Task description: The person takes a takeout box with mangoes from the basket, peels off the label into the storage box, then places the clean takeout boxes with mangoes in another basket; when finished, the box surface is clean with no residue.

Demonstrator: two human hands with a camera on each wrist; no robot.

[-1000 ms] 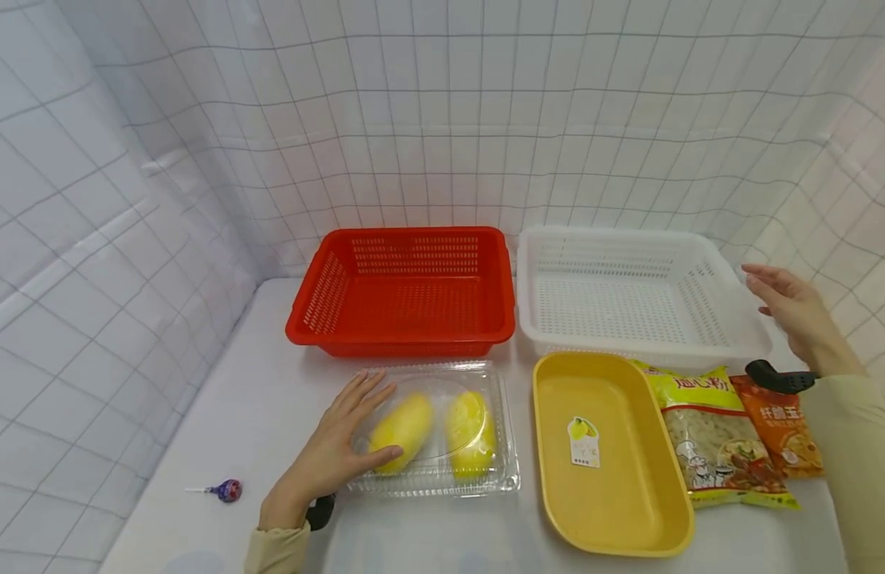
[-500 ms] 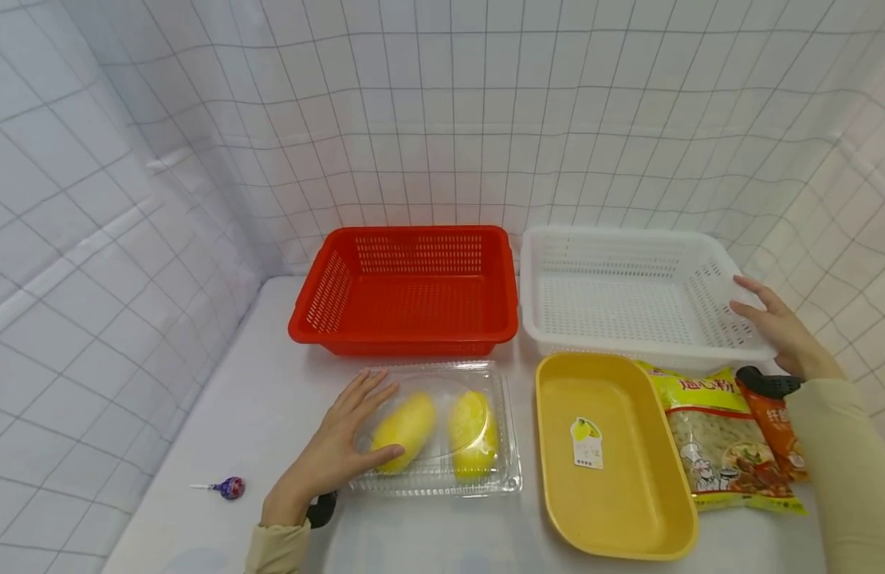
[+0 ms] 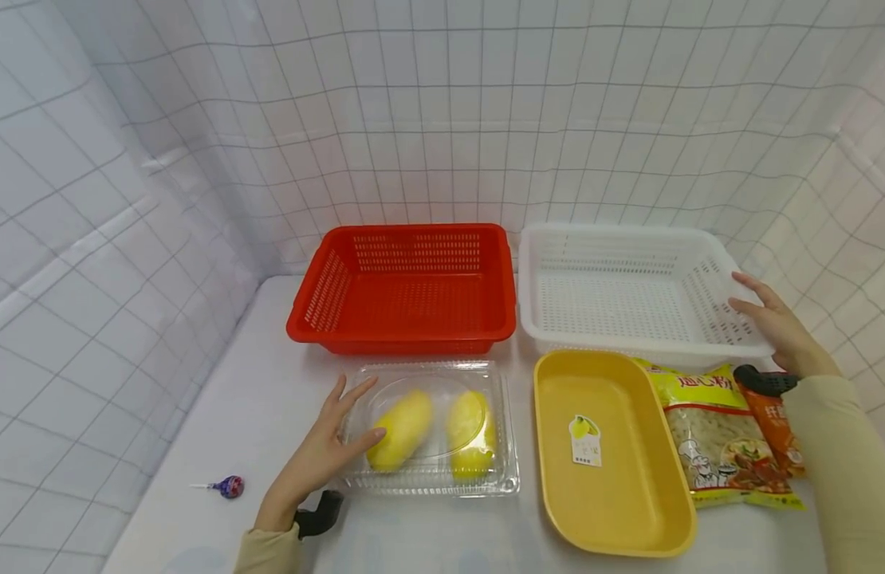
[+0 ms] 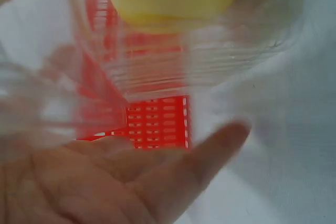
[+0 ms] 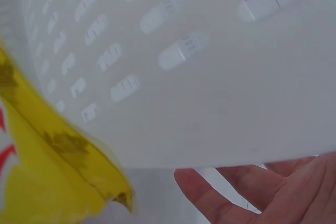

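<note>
In the head view my left hand [image 3: 324, 446] is at the left edge of a clear plastic clamshell box [image 3: 510, 470], fingers spread and thumb over the lid. Inside lie a left yellow mango [image 3: 399, 430] and a right one [image 3: 471, 434]. The left wrist view shows the palm and thumb close by the ribbed clear plastic. At the right end of a white slotted basket [image 3: 600, 307], my right hand [image 3: 783, 327] has its fingers and thumb spread apart at the rim. In the right wrist view its fingertips [image 5: 189, 179] lie right at the basket's edge.
A red slotted basket [image 3: 417, 307] stands behind the clamshell. Right of the clamshell is a yellow tray [image 3: 622, 510] with a fruit label. Beside it lie a yellow printed food bag [image 3: 722, 438] and an orange snack bag [image 3: 776, 414]. A lollipop [image 3: 230, 487] lies far left.
My right hand has come down and left from beside the white basket to its right rim. The left hand has drawn slightly left, off the lid's middle toward its edge.
</note>
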